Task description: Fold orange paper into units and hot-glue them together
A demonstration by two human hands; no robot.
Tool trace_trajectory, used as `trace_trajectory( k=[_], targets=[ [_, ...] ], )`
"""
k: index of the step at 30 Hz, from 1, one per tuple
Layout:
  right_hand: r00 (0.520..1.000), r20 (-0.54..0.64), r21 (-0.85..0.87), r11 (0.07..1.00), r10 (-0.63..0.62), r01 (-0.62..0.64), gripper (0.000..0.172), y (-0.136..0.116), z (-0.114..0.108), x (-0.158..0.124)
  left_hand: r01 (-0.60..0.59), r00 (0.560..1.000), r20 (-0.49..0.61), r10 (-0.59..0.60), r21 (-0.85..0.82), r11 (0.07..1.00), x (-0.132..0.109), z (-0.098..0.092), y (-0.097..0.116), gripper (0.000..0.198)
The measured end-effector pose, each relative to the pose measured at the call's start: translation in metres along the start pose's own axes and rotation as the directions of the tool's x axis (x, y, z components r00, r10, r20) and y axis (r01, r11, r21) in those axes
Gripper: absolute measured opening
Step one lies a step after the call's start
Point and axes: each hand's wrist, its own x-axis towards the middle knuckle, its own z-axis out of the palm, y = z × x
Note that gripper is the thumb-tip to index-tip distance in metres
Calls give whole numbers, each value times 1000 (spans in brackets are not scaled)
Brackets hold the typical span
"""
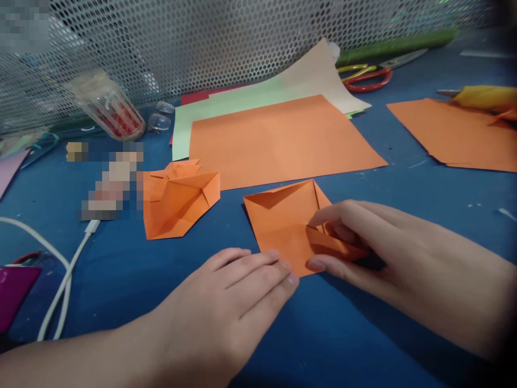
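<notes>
The blue worktop (133, 280) is carrying everything here, with a perforated metal panel (226, 48) standing along its far side. A large orange sheet (278, 140) is lying beyond the hands, partly covering a stack of pale sheets (319, 70). More orange paper (452, 134) is resting off to the right.

The right hand (383, 242) is curling around the raised flap of a partly folded orange paper (278, 226), gripping it between thumb and fingers. The left hand (246, 291) is lying palm down with its fingers extended, their tips resting on the near edge of that same paper. The paper is lying on the worktop in front of the large sheet, its far corners showing folds.

To its left, well apart from the right hand, a second folded orange piece (181, 205) is sitting near the large sheet's corner. A clear jar (113, 108) with red contents is leaning against the panel, and red-handled scissors (388, 74) are lying beyond the pale sheets' right end.
</notes>
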Motion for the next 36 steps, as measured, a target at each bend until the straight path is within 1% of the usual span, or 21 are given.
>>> trace_trajectory(
  k=[2,4,7,9,12,14,16,19,22,23,24,25,26,27,28,29,31,32,34,36],
  targets=[
    [996,47,41,996,80,-82,38,2,-1,-6,12,1000,-12,-11,12,1000,0,-1,2,51],
    [988,75,56,988,139,-143,43,5,-3,-11,17,1000,-27,-17,20,1000,-1,-1,4,49],
    [979,98,105,976,179,-189,49,14,-6,-15,14,999,-38,-12,38,999,-2,1,5,48],
    [970,144,142,966,195,-215,50,21,-9,-16,7,999,-49,-5,49,999,-2,2,5,48],
    [935,243,180,935,258,-305,45,30,-13,-18,3,999,-44,-1,51,999,-2,3,4,49],
    [911,285,173,918,299,-356,37,36,-14,-22,-3,999,-32,4,38,999,-1,3,3,50],
    [909,270,153,918,317,-365,34,39,-14,-26,-9,1000,-18,9,15,1000,-1,3,2,53],
    [919,228,163,918,320,-361,40,37,-14,-29,-9,1000,4,9,-54,999,-1,3,-2,57],
    [915,247,210,904,319,-372,46,27,-13,-22,0,1000,-18,-2,-148,989,-2,7,-4,62],
    [919,242,224,904,312,-366,50,23,-12,-18,12,999,-39,-19,-173,985,-3,8,-4,64],
    [934,199,242,909,295,-339,58,19,-11,-13,37,997,-62,-50,-193,981,-3,10,-3,65],
    [952,164,270,916,258,-295,66,16,-10,-8,66,993,-86,-86,-209,976,-3,11,-3,66],
    [961,156,292,919,229,-267,72,14,-8,-4,98,987,-105,-124,-220,971,-3,13,-2,65],
    [967,158,320,917,198,-240,71,12,-7,1,132,980,-119,-162,-227,965,-4,14,-1,63],
    [970,166,343,911,180,-228,65,10,-6,4,164,972,-131,-197,-229,960,-4,15,-1,60],
    [969,178,364,904,171,-226,54,9,-6,7,187,964,-143,-223,-228,956,-3,15,0,57],
    [977,155,414,889,143,-196,27,9,-5,11,204,956,-168,-242,-217,955,-3,16,-1,48],
    [984,134,435,886,115,-163,21,9,-5,12,199,955,-175,-238,-211,957,-3,16,-1,43],
    [997,82,443,896,8,-43,22,13,-8,15,186,959,-181,-220,-186,965,-3,16,-1,35],
    [986,56,378,917,-160,128,27,19,-11,19,173,964,-181,-196,-139,975,-3,15,-2,35]
  ],
)
